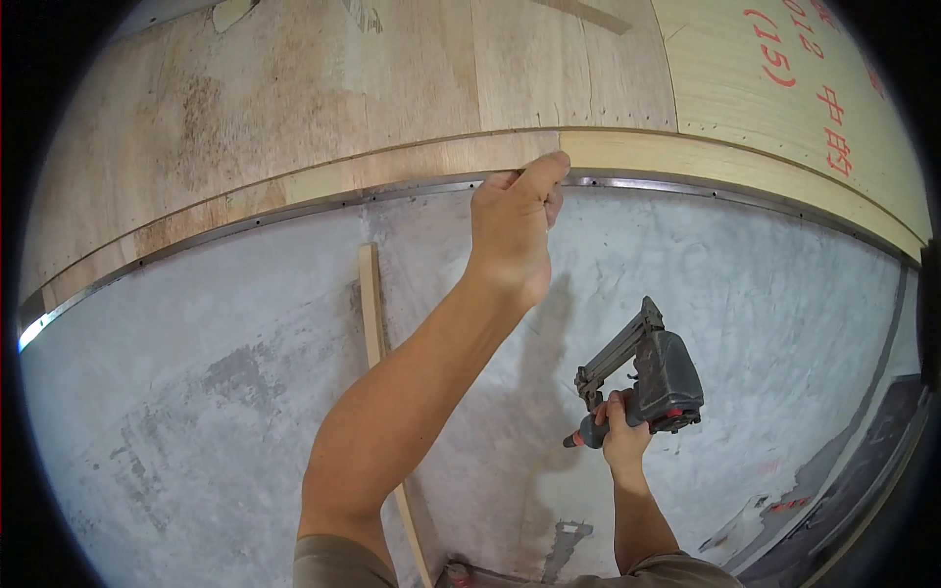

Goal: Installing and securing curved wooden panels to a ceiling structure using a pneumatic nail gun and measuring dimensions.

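Observation:
My left hand (515, 230) is raised to the top of a grey concrete wall (225, 372). Its fingers press against a narrow plywood strip (392, 169) that runs along the edge of the plywood ceiling panels (323, 78), just above a metal channel (294, 208). My right hand (621, 431) hangs lower and to the right, closed on the handle of a dark grey nail gun (652, 377) with red trim. The gun's long magazine slants up to the right, clear of the wall strip.
A thin pale wood batten (371, 314) leans upright against the concrete wall, passing behind my left forearm. A lighter panel (784, 88) with red markings covers the upper right. Dark flooring and debris (833, 490) show at the lower right.

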Available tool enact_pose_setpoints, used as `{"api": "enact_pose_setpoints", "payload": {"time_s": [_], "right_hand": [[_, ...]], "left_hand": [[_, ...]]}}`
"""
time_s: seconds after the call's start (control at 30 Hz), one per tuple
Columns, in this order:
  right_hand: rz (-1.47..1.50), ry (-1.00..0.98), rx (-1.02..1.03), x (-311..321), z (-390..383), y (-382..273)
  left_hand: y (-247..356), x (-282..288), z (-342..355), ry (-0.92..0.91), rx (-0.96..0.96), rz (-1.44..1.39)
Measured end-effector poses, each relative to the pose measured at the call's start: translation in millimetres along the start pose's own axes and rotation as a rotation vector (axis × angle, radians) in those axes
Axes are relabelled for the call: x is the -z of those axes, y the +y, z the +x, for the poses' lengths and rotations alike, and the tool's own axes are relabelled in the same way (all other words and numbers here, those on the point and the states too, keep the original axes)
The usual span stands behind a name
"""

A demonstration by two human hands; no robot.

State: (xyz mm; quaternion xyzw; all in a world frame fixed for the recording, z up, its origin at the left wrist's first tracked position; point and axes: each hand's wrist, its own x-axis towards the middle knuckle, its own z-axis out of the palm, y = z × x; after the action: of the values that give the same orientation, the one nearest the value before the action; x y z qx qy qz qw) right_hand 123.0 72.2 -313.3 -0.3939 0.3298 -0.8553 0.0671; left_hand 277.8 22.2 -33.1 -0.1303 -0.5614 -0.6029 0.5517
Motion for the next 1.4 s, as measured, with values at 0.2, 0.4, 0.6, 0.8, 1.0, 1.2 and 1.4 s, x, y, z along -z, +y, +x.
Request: {"api": "enact_pose_setpoints", "payload": {"time_s": [0.2, 0.4, 0.6, 0.8, 1.0, 1.2, 1.4], "right_hand": [[-0.005, -0.084, -0.02, 1, 9, -4], [-0.079, -0.118, 0.0, -11, 14, -14], [-0.138, -0.006, 0.13, -46, 20, -51], [-0.116, -0.051, 0.231, -57, 24, -112], [-0.328, -0.049, 0.213, -30, -10, -102], [-0.353, 0.061, 0.262, -12, -23, -106], [-0.408, -0.041, 0.382, -27, -11, -136]], "left_hand": [[-5, -10, -5, 0.058, -0.07, -0.061], [-2, -6, -10, -0.024, -0.06, 0.009], [19, 19, -28, -0.162, 0.068, 0.318], [82, 3, 0, -0.14, -1.514, 1.47], [80, -11, 40, -0.424, -1.616, 1.706], [129, 25, 26, -0.388, -1.348, 1.911], [176, 78, 12, -0.337, -1.32, 2.169]]}}
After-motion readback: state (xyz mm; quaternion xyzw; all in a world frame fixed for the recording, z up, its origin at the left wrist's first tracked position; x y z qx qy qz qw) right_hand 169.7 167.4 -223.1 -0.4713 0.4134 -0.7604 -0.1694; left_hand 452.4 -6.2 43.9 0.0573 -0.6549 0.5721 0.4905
